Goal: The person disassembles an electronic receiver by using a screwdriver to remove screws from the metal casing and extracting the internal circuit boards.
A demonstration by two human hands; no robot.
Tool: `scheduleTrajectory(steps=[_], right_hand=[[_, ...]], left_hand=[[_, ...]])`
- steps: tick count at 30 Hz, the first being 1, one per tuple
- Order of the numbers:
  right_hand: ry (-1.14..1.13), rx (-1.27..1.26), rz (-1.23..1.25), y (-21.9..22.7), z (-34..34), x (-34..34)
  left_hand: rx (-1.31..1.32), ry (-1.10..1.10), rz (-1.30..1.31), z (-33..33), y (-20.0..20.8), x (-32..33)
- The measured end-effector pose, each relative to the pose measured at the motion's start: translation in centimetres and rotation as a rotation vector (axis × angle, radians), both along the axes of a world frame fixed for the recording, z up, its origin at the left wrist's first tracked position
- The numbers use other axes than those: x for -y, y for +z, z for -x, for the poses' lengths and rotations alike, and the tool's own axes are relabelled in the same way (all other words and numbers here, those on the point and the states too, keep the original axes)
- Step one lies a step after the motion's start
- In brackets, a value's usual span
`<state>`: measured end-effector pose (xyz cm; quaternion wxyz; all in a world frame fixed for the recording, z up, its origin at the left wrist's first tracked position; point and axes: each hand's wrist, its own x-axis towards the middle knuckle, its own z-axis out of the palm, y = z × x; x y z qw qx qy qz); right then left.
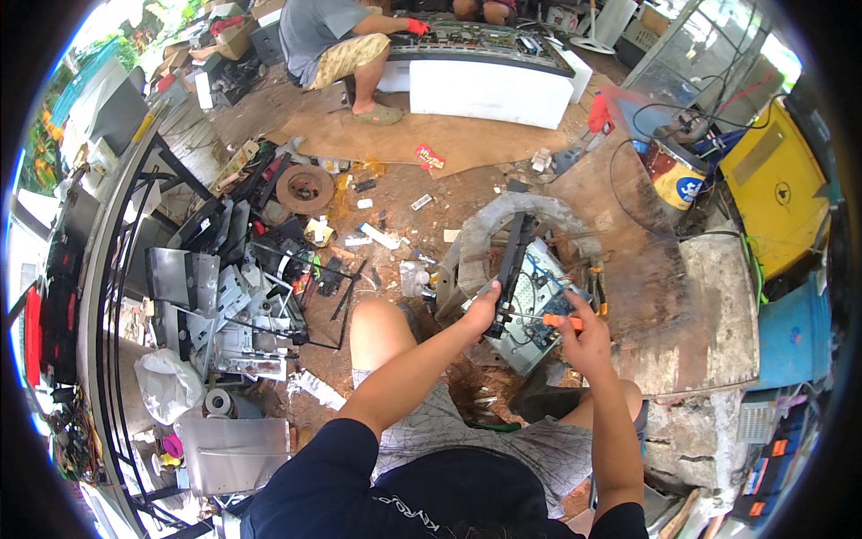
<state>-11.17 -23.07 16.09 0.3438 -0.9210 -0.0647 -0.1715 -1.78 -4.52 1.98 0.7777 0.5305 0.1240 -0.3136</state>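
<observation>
My left hand (483,310) grips the lower end of a long black plastic frame (515,256) that stands up along the edge of an opened electronic device. The device's pale metal chassis (528,352) carries dark circuit boards and blue wires, and leans over a round concrete ring (479,235) in front of my knees. In my right hand (588,346) is a screwdriver (564,321) with an orange handle. Its thin shaft points left, toward the frame beside my left fingers. Whether the tip touches a screw is too small to tell.
Scrap metal brackets (235,301) pile up on the left, near a rusty disc (304,189). On the right are a worn wooden board (642,260), a paint bucket (675,175) and a yellow panel (779,190). Another person (337,45) works at a large opened screen (489,43) ahead.
</observation>
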Motion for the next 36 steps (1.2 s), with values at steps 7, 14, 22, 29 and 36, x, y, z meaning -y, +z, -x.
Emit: scheduleTrajectory(steps=[7, 14, 22, 29, 36], right_hand=[[-0.064, -0.191, 0.089, 0.1, 0.8, 0.3], [-0.098, -0.184, 0.087, 0.0, 1.0, 0.1], [-0.070, 0.126, 0.361, -2.3, 2.4, 1.2], [-0.454, -0.102, -0.610, -3.6, 5.9, 1.5], [-0.360, -0.563, -1.327, -5.4, 11.3, 0.2]], left_hand=[[0.039, 0.015, -0.013, 0.6, 1.1, -0.5], [-0.028, -0.070, 0.054, 0.1, 1.3, -0.9], [0.328, -0.140, -0.405, -0.5, 0.4, -0.9], [0.903, 0.150, -0.764, -0.8, 3.6, -2.7], [0.019, 0.004, 0.099, -0.6, 1.8, -1.4]])
